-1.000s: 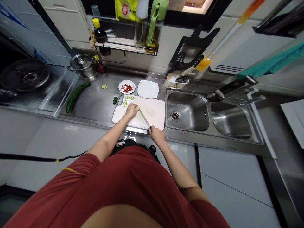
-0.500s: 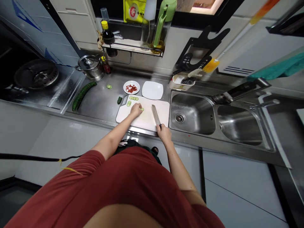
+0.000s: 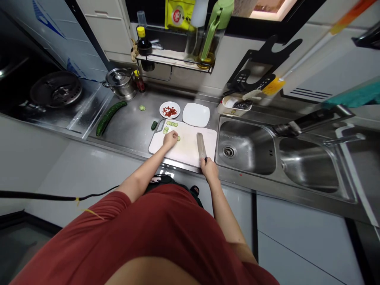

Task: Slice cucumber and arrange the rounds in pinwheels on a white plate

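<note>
My left hand (image 3: 170, 139) is over the white cutting board (image 3: 187, 152), its fingers curled. A cucumber slice (image 3: 178, 138) lies right beside the fingertips; whether anything is within the fingers is hidden. Wrapped round the black handle of a broad kitchen knife (image 3: 201, 145), my right hand (image 3: 210, 169) is at the board's front right, the blade pointing away from me. Overlapping cucumber slices (image 3: 172, 124) lie in a row near the board's back left, with a small group of slices (image 3: 165, 130) below them. A dark cucumber end (image 3: 154, 125) sits just left of the board handle.
Behind the board stand a plate of chopped red pieces (image 3: 177, 112) and a white square plate (image 3: 196, 114). A long cucumber (image 3: 109, 118) and a few slices (image 3: 142, 107) lie left on the steel counter. The sink (image 3: 246, 146) adjoins the board's right side; a lidded pot (image 3: 120, 84) stands back left.
The view has shifted, so everything sits slightly further right. My left fingers have come away a little from the slice. The knife's blade now shows its broad side more.
</note>
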Available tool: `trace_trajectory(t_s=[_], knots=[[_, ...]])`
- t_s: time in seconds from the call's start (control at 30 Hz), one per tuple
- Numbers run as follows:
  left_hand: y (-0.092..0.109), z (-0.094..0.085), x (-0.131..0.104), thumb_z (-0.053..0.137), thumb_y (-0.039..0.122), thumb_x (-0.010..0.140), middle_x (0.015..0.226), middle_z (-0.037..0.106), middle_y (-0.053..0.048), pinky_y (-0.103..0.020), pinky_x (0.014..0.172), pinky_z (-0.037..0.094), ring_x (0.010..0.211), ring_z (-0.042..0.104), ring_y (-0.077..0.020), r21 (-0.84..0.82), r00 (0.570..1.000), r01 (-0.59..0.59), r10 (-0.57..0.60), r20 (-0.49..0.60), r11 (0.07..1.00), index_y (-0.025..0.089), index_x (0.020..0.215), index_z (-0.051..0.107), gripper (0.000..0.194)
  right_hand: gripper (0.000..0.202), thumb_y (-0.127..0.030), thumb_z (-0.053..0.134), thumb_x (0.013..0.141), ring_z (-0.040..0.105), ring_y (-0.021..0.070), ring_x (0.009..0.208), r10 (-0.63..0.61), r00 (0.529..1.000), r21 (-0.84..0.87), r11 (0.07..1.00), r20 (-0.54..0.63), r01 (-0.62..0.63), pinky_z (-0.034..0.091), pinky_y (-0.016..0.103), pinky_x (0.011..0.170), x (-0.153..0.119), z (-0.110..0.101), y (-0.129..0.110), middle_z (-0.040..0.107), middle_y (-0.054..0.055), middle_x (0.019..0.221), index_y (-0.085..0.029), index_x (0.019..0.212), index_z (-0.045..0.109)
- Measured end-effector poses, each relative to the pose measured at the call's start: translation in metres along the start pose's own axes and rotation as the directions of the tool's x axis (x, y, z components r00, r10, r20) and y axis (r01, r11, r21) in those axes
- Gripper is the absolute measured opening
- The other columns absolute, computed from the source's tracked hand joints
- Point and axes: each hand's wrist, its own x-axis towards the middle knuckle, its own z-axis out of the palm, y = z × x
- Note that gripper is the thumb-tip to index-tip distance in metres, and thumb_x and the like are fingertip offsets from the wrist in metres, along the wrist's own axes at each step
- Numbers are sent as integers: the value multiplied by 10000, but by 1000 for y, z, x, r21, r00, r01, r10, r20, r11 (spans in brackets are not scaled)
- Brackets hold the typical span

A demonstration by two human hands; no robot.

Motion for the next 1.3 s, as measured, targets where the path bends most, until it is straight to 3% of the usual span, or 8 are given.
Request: trace_trajectory(t_s=[0.2,0.37,0.7,1.07,1.3], knots=[[-13,-20,-16,528,217,803,919,675,-5,-254,775,421,868,605,-156,12,987,85,-82,-138,996,246,984,618,205,453,-461,276,983,621,264,1002,-19,1000,-48,999,-4,18,436,342,811,-2,2,-7,659,168,1026,-140,1163,541],[-19,-37,-14,516,243,827,975,675,-10,-252,789,405,912,606,-157,29,951,194,-181,-249,981,252,1113,530,287,465,-455,260,985,626,263,991,-41,999,-70,997,-9,40,440,345,812,-1,3,-8,659,175,1018,-129,1159,543],[-26,-46,-4,492,190,836,940,683,-18,-298,856,356,969,606,-194,108,934,245,-205,-293,963,265,1072,515,249,466,-458,258,986,625,264,994,-40,999,-61,997,-3,39,440,348,810,-2,2,-8,657,170,1023,-135,1163,543],[-26,-47,-8,492,169,815,987,669,-54,-329,905,336,1047,566,-221,169,957,190,-144,-252,967,252,1079,551,283,463,-455,265,986,623,255,997,-32,999,-72,997,14,33,437,328,811,-2,0,-10,656,165,1035,-132,1165,544],[0,-40,10,491,225,830,1075,632,-72,-382,964,312,1103,511,-261,205,979,22,20,-202,978,259,1104,594,294,449,-449,261,983,630,257,974,-41,999,-84,996,3,41,442,329,790,1,1,-9,658,161,1022,-139,1143,545]])
